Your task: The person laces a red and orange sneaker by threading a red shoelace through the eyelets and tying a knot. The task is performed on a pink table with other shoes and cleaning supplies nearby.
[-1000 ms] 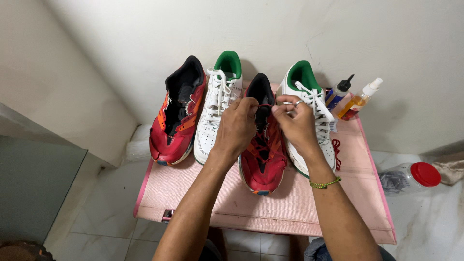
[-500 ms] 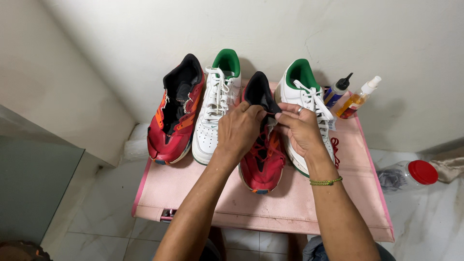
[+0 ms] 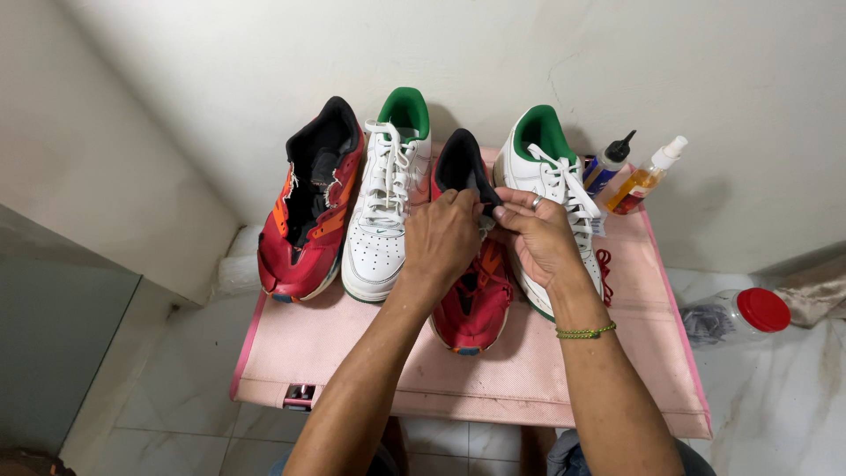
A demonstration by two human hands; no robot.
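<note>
- Our pink table (image 3: 546, 370) carries four shoes; the red shoe (image 3: 476, 300) we work on lies at the centre, between two white shoes (image 3: 383, 220), with its toe at 6 o'clock.
- We judge the step to be lacing near its tongue; the next move calls for a steady pull through an eyelet.
- Left hand (image 3: 445, 242) and right hand (image 3: 542, 238) meet at the shoe's 12 o'clock, fingers pinched closed on the black tongue.
- Bottles (image 3: 634, 176) stand at 2 o'clock.
</note>
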